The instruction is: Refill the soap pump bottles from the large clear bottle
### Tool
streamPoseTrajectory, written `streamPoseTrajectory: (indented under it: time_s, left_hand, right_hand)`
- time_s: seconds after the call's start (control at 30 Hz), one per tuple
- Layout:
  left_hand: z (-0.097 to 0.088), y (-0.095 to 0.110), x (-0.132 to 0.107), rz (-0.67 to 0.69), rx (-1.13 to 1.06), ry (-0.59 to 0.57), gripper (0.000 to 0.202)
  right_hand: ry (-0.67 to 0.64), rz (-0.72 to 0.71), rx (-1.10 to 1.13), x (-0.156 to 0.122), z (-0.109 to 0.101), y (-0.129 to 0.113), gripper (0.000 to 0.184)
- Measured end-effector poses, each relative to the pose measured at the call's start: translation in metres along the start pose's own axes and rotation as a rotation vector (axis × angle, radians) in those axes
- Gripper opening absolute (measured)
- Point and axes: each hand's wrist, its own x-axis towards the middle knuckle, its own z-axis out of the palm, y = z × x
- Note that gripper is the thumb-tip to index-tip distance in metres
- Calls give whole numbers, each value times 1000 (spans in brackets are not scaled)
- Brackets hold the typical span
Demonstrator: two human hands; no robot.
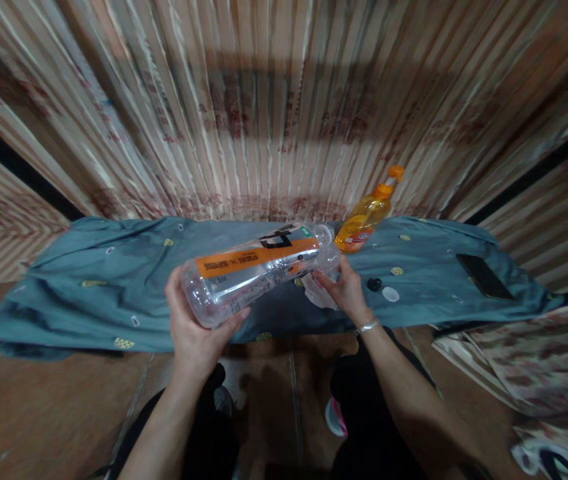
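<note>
Near the middle of the frame, a large clear bottle [259,270] with an orange, black and silver label is held on a slant, its base toward the lower left and its neck toward the upper right. The left hand [195,333] grasps the base end, thumb along the near side and fingers wrapped round the far one. The right hand [348,291], a silvery bracelet [368,326] at its wrist, pinches a clear plastic item [331,259] right by the bottle's neck — its exact shape is hard to make out. Just beyond, right of centre, stands an amber pump bottle [367,217] with an orange top. Right of the right hand, a black cap [374,285] and a white disc [391,294] lie close together; farther right is a dark flat phone-like slab [484,276]. All these rest on a teal cloth [139,287] with yellow motifs, spread across the middle of the frame — a pleated, striped curtain [264,100] fills the top.
</note>
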Motion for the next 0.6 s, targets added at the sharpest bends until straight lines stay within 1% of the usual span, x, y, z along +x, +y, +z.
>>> streamPoseTrajectory:
  time_s: [0.37, 0.6]
  left_hand:
    - [0, 2, 1, -1, -12, 6, 101]
    - [0, 5, 1, -70, -9, -2, 101]
  right_hand:
    - [0, 1, 17, 0, 0, 0, 59]
    - [-14, 27, 10, 0, -1, -2, 60]
